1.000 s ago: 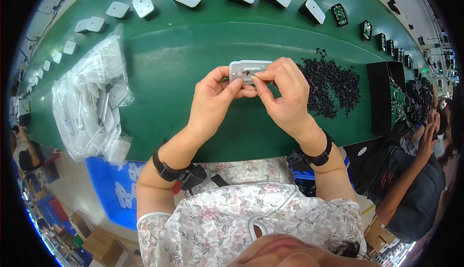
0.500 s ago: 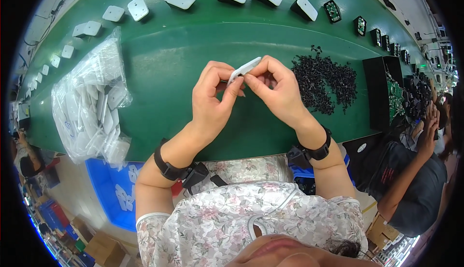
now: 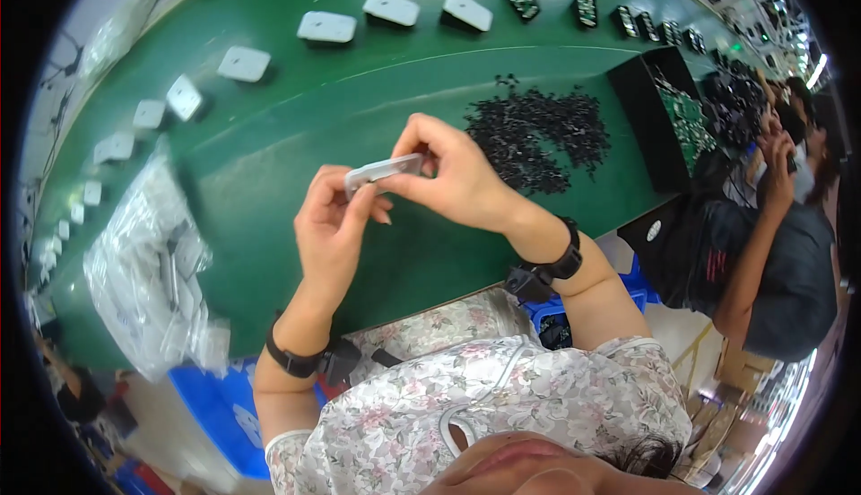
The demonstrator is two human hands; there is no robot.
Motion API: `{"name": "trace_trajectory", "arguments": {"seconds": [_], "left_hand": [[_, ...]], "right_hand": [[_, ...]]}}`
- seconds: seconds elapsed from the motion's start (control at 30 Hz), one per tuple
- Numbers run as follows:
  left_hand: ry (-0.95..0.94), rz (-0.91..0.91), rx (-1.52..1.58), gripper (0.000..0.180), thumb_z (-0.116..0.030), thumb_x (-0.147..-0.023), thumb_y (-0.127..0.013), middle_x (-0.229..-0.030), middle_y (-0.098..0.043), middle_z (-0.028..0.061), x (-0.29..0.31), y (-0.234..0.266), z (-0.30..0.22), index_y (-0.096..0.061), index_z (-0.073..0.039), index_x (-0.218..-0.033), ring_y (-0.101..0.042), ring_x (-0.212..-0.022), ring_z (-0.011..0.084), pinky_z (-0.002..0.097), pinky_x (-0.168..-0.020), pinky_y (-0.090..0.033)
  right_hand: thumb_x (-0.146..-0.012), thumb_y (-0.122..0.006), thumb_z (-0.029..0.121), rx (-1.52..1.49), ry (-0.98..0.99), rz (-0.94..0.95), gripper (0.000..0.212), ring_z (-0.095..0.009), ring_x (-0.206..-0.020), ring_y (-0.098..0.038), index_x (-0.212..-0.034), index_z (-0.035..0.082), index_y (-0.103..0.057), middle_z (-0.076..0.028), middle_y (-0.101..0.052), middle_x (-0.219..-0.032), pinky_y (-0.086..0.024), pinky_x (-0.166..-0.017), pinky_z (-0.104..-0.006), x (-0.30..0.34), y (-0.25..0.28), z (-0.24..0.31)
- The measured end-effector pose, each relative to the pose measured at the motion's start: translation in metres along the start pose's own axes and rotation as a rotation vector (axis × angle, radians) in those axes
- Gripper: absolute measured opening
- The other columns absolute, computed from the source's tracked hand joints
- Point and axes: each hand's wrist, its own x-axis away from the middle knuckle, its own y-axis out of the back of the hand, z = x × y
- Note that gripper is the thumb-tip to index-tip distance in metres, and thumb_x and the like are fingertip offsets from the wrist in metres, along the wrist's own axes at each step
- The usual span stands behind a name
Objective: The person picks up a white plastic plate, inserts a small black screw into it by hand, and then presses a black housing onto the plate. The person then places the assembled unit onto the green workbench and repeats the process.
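Between my two hands is a thin white plastic cover (image 3: 384, 169), seen nearly edge-on and raised over the green table. My left hand (image 3: 334, 212) pinches its left end, the thumb beneath the near edge. My right hand (image 3: 453, 174) grips the right end between thumb and bent fingers. The underside of the cover is mostly hidden from this view. A loose heap of small black parts (image 3: 529, 123) lies just beyond and right of my right hand. Left of my left hand rests a clear plastic bag (image 3: 143, 271) with white covers in it.
A row of black housings with white covers (image 3: 391, 8) curves along the far side, continuing right as open housings with green circuit boards (image 3: 522, 1). A black box (image 3: 639, 123) holding circuit boards stands at right. Blue bins (image 3: 215, 414) sit below the table edge. A co-worker (image 3: 762, 253) is at right.
The head view has turned, so the table's things appear shifted. The white cover has gone from steeply tilted to nearly level, and both hands still hold it.
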Motion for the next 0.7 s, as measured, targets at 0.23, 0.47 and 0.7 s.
{"name": "trace_trajectory", "arguments": {"seconds": [0.23,0.47,0.7], "left_hand": [[0.151,-0.068,-0.027,0.018,-0.007,-0.096,-0.047,-0.081,-0.058,0.0074,-0.019,0.012,0.0,-0.053,0.004,-0.109,-0.058,-0.065,0.0111,0.0225,-0.059,-0.048],[-0.19,-0.276,-0.931,0.011,-0.007,-0.093,-0.049,-0.073,-0.053,0.0017,-0.033,0.095,0.024,-0.057,-0.002,-0.1,-0.046,-0.061,0.0094,0.0237,-0.057,-0.039],[-0.161,-0.215,-1.167,0.009,-0.01,-0.09,-0.055,-0.091,-0.051,0.0054,-0.04,0.085,0.012,-0.062,-0.006,-0.095,-0.05,-0.068,0.0163,0.0288,-0.06,-0.042]], "right_hand": [[-0.074,-0.079,0.02,-0.151,-0.019,0.174,0.037,-0.006,-0.075,-0.049,-0.095,0.006,-0.052,0.0,-0.054,-0.084,-0.041,-0.061,-0.0215,-0.017,0.021,-0.013],[-0.079,-0.059,0.059,1.22,-0.179,-0.599,0.057,-0.028,-0.099,-0.058,-0.115,0.014,-0.06,-0.011,-0.058,-0.108,-0.05,-0.077,-0.0411,-0.144,0.177,-0.072],[-0.08,-0.061,0.054,1.177,-0.509,-0.163,0.054,-0.026,-0.1,-0.063,-0.116,0.015,-0.059,-0.018,-0.066,-0.098,-0.05,-0.08,-0.0385,-0.17,0.213,-0.089]]}}
